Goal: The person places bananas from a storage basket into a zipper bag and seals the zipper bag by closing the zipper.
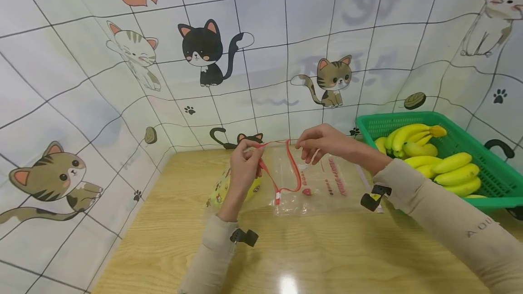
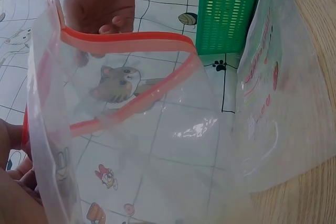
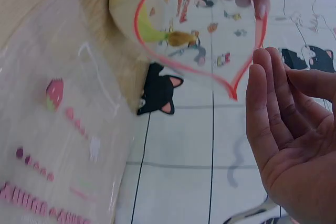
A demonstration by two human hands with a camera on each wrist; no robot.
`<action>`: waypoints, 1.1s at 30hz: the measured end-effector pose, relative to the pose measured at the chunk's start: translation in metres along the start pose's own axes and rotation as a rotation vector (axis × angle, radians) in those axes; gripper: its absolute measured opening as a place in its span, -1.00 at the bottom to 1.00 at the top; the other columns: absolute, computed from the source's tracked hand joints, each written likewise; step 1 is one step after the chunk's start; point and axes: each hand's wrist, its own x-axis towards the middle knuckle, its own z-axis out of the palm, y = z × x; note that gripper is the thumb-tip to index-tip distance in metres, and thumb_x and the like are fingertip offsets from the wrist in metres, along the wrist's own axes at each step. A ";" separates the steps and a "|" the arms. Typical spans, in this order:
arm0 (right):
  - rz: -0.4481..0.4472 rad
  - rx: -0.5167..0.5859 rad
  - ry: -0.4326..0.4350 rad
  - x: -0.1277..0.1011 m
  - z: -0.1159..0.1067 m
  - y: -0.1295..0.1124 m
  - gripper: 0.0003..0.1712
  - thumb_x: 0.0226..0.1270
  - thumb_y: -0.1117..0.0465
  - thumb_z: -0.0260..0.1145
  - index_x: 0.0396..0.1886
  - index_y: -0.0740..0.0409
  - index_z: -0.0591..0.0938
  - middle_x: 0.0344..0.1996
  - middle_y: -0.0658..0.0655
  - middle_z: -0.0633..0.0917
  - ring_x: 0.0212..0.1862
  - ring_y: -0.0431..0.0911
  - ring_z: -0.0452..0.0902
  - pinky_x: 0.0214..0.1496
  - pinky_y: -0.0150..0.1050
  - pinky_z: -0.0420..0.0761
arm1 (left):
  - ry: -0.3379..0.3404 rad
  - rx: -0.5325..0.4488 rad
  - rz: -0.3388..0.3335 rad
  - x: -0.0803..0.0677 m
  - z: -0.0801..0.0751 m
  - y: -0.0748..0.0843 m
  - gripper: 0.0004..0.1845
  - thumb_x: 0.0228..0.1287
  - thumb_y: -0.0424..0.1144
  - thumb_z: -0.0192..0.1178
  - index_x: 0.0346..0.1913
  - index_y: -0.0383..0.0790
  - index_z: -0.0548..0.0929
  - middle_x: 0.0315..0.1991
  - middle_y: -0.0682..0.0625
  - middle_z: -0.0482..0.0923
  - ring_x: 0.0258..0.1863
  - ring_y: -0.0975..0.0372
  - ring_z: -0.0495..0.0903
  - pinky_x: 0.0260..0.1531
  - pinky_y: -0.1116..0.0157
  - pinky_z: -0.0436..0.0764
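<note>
A clear zip bag (image 1: pixel 241 194) printed with small cartoon figures stands on the table, with yellow bananas (image 3: pixel 152 31) showing inside it. Its red zip rim (image 1: pixel 296 167) gapes wide, and a red and white slider (image 1: pixel 278 197) hangs at the near corner. My left hand (image 1: pixel 244 167) pinches the left side of this rim. Just off the far right part of the rim hovers my right hand (image 1: pixel 323 142), its fingers loosely bent and holding nothing. A second clear bag (image 1: pixel 327 194) with strawberry print lies flat on the table beneath the right hand.
At the right stands a green basket (image 1: pixel 494 198) with several yellow bananas (image 1: pixel 457 171). The wooden table (image 1: pixel 269 248) meets a wall sheet (image 1: pixel 269 80) printed with cats at the back and left.
</note>
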 end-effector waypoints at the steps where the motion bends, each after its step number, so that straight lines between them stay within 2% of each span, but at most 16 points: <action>1: 0.006 -0.002 0.010 -0.003 -0.005 0.002 -0.67 0.61 0.20 0.15 0.12 0.35 0.63 -0.30 0.17 0.78 -0.28 -0.04 0.78 -0.14 -0.01 0.81 | 0.002 0.005 0.002 0.000 0.000 0.000 -0.89 0.48 -0.27 0.22 -0.04 -0.20 0.60 -0.72 0.07 0.51 -0.83 0.27 0.37 -0.77 0.40 0.35; 9: 0.072 -0.038 0.127 -0.037 -0.050 0.017 -0.64 0.64 0.17 0.14 0.11 0.41 0.59 -0.35 0.12 0.78 -0.31 -0.06 0.78 -0.21 -0.14 0.81 | 0.017 0.028 -0.020 0.000 -0.004 -0.001 -0.87 0.47 -0.23 0.25 -0.06 -0.18 0.60 -0.70 0.05 0.49 -0.81 0.26 0.37 -0.75 0.38 0.38; 14: 0.138 -0.115 0.205 -0.059 -0.089 0.031 -0.59 0.65 0.13 0.12 0.20 0.40 0.57 -0.32 0.07 0.80 -0.27 -0.03 0.78 -0.19 -0.14 0.80 | 0.012 0.027 -0.014 0.000 -0.005 -0.001 -0.88 0.48 -0.25 0.24 -0.05 -0.20 0.60 -0.71 0.07 0.50 -0.81 0.27 0.37 -0.76 0.39 0.37; 22: 0.229 -0.213 0.332 -0.088 -0.146 0.060 -0.52 0.67 0.10 0.11 0.27 0.43 0.54 -0.34 0.02 0.81 -0.27 -0.11 0.79 -0.19 -0.16 0.80 | 0.007 0.019 -0.017 -0.002 -0.006 -0.001 -0.91 0.47 -0.27 0.23 -0.07 -0.19 0.61 -0.71 0.07 0.51 -0.83 0.26 0.37 -0.77 0.38 0.34; 26: 0.283 -0.288 0.344 -0.099 -0.166 0.074 -0.46 0.67 0.08 0.10 0.30 0.49 0.49 -0.31 0.02 0.81 -0.27 -0.14 0.79 -0.20 -0.15 0.80 | 0.009 0.025 -0.023 -0.002 -0.006 -0.003 -0.91 0.47 -0.27 0.23 -0.07 -0.19 0.61 -0.72 0.09 0.50 -0.83 0.27 0.37 -0.77 0.39 0.34; 33: 0.365 -0.426 0.295 -0.118 -0.188 0.095 -0.45 0.68 0.14 0.06 0.27 0.62 0.46 -0.26 0.20 0.82 -0.31 -0.07 0.78 -0.28 -0.15 0.79 | 0.006 0.026 -0.028 -0.004 -0.006 -0.005 -0.90 0.47 -0.26 0.24 -0.07 -0.21 0.61 -0.72 0.09 0.50 -0.84 0.27 0.37 -0.78 0.40 0.34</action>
